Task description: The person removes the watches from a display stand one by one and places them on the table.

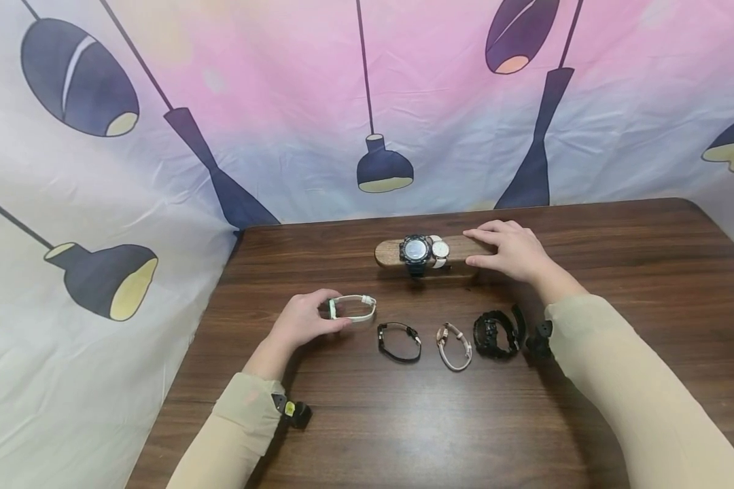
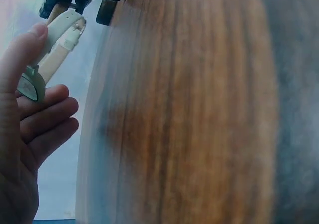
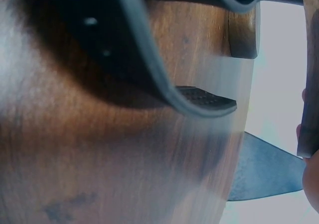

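Observation:
Between thumb and fingers, my left hand (image 1: 302, 317) pinches a white-strapped watch (image 1: 361, 319) by its case. In the left wrist view the buckled strap (image 2: 57, 59) loops out past the thumb, while the other fingers (image 2: 52, 129) lie relaxed below. At the back of the table, my right hand (image 1: 514, 252) grips the right end of a wooden watch stand (image 1: 388, 253), thumb in front and fingers behind. The stand's bar carries a large black watch (image 1: 415, 250) and a white-strapped watch with a round dial (image 1: 440, 250), side by side.
In front of the stand lie a slim black watch (image 1: 399, 343), a pale-strapped watch (image 1: 455, 346) and a bulky black watch (image 1: 495, 335), the last near my right sleeve. A printed cloth (image 1: 318, 163) hangs behind the wooden table (image 1: 465, 435).

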Demonstrator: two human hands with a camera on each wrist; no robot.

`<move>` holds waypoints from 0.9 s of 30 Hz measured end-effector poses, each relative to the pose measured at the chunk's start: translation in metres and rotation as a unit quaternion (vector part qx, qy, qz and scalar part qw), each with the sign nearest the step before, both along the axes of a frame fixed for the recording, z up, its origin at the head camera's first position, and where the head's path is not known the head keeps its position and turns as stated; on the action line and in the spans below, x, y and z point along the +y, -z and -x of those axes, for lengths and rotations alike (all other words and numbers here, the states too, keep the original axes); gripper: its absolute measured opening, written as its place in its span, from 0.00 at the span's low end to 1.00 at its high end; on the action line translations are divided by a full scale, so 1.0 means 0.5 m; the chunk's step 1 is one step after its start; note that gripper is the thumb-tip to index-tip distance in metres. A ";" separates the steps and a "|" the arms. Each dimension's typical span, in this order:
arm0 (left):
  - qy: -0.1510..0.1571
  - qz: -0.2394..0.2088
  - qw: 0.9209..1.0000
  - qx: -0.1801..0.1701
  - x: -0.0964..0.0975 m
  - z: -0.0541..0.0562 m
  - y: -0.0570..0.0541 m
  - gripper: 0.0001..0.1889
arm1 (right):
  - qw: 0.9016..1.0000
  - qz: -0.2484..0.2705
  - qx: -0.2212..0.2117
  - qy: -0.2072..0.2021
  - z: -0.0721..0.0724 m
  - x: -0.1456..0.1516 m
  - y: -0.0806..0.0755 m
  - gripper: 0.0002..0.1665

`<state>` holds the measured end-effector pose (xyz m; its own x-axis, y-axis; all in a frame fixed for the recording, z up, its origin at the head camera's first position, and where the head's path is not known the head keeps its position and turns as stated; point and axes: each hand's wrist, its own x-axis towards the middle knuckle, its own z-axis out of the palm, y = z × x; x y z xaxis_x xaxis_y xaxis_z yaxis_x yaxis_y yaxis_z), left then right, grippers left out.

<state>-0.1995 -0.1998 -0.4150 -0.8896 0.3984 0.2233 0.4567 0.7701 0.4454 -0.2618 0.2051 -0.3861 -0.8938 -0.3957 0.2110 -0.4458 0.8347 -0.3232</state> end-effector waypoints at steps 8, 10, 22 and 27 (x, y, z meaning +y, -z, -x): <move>0.010 -0.033 0.999 0.003 0.011 -0.009 -0.011 0.21 | 1.000 -0.002 0.000 0.000 -0.002 -0.001 -0.004 0.37; 0.018 -0.039 0.999 0.002 0.016 -0.010 -0.013 0.21 | 1.000 -0.003 0.000 0.000 -0.002 0.000 -0.004 0.37; 0.050 -0.066 0.997 -0.002 0.045 -0.029 -0.024 0.21 | 1.000 -0.002 0.003 0.001 0.000 0.000 -0.001 0.37; 0.071 -0.090 0.993 0.001 0.056 -0.039 -0.023 0.21 | 1.000 -0.003 0.004 0.000 -0.001 -0.001 -0.002 0.37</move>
<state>-0.1800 -0.1715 -0.4036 -0.8266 0.4742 0.3032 0.5562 0.6056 0.5692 -0.2614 0.2048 -0.3853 -0.8920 -0.3978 0.2148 -0.4488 0.8363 -0.3148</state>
